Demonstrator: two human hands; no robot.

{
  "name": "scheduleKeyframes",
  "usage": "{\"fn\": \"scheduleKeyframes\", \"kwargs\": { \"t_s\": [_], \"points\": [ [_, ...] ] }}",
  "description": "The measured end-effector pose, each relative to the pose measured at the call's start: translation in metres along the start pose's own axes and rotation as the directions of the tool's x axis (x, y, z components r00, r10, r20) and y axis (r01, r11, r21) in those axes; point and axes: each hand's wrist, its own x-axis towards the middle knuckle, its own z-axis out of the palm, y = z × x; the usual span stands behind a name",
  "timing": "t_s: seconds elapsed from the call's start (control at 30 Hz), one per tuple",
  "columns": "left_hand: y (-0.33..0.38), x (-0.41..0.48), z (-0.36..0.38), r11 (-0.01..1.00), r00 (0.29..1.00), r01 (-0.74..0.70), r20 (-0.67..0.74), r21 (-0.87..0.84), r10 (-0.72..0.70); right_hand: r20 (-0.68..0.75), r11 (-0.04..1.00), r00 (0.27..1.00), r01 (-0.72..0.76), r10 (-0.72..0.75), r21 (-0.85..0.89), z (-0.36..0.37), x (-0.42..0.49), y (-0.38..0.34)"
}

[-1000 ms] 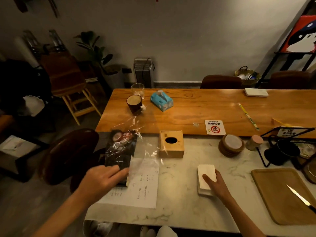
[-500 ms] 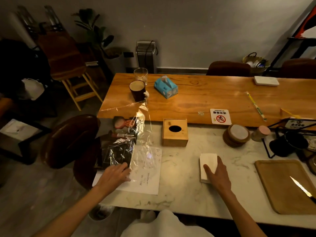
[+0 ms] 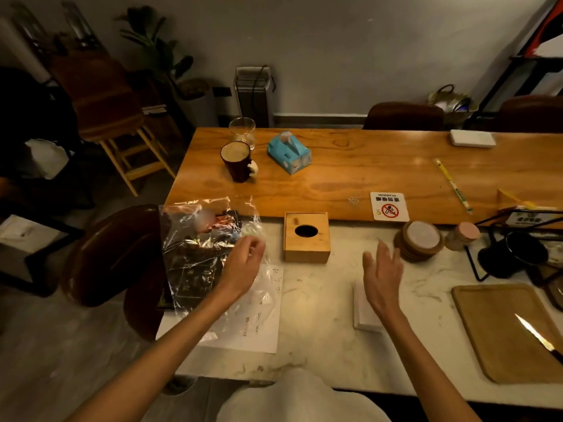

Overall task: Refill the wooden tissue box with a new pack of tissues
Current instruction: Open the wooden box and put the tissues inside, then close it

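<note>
The wooden tissue box (image 3: 306,238) with an oval hole in its top stands on the marble counter (image 3: 316,330), between my two hands. My left hand (image 3: 243,263) hovers left of the box over a clear plastic wrapper (image 3: 195,239), fingers loosely curled and holding nothing. My right hand (image 3: 382,274) is raised to the right of the box with fingers spread. A white stack of tissues (image 3: 364,312) lies flat on the counter under my right wrist, partly hidden by it.
A printed paper sheet (image 3: 259,324) lies under the wrapper. A blue tissue pack (image 3: 289,152), a dark cup (image 3: 237,159) and a glass (image 3: 242,130) stand on the wooden table behind. Round coasters (image 3: 419,240), a wooden tray (image 3: 502,330) with a knife (image 3: 537,338) lie right.
My right hand lifted off the white tissue stack and rose toward the box. My left hand let go of the wrapper and moved up and right. The view moved closer.
</note>
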Motion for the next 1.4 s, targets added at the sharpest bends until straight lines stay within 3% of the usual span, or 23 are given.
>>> {"fn": "scheduleKeyframes", "kwargs": {
  "t_s": [0.07, 0.17, 0.27, 0.33, 0.67, 0.73, 0.83, 1.0, 1.13, 1.4],
  "points": [
    [0.02, 0.039, 0.015, 0.946, 0.982, 0.181, 0.096, -0.271, -0.16, 0.097, 0.975, 0.995, -0.057, 0.036, 0.217, 0.009, 0.022, -0.026],
    [0.03, 0.085, 0.037, 0.81, 0.924, 0.376, 0.244, -0.45, -0.293, 0.341, 0.859, 0.935, -0.256, 0.103, 0.443, 0.018, 0.051, -0.062],
    [0.037, 0.102, 0.061, 0.555, 0.838, 0.546, 0.427, -0.628, -0.34, 0.536, 0.689, 0.835, -0.462, 0.125, 0.559, 0.035, 0.069, -0.078],
    [0.034, 0.1, 0.077, 0.499, 0.821, 0.571, 0.461, -0.651, -0.338, 0.625, 0.601, 0.773, -0.552, 0.109, 0.578, 0.051, 0.072, -0.076],
    [-0.035, 0.036, 0.117, 0.59, 0.818, 0.575, 0.422, -0.567, -0.392, 0.582, 0.701, 0.79, -0.526, 0.194, 0.481, 0.059, -0.003, -0.036],
    [-0.066, 0.01, 0.136, 0.587, 0.797, 0.602, 0.452, -0.541, -0.401, 0.568, 0.74, 0.798, -0.505, 0.203, 0.444, 0.055, -0.035, -0.019],
    [-0.092, -0.04, 0.152, 0.529, 0.749, 0.662, 0.498, -0.53, -0.437, 0.589, 0.71, 0.785, -0.526, 0.193, 0.468, 0.051, -0.082, 0.001],
    [-0.063, -0.102, 0.138, 0.518, 0.772, 0.635, 0.438, -0.574, -0.46, 0.604, 0.696, 0.767, -0.555, 0.216, 0.455, 0.05, -0.136, 0.023],
    [-0.058, -0.109, 0.136, 0.579, 0.816, 0.578, 0.423, -0.575, -0.393, 0.574, 0.743, 0.786, -0.523, 0.23, 0.418, 0.046, -0.14, 0.017],
    [-0.045, -0.111, 0.128, 0.638, 0.821, 0.567, 0.421, -0.52, -0.387, 0.574, 0.747, 0.789, -0.514, 0.219, 0.422, 0.047, -0.142, 0.018]
  ]
}}
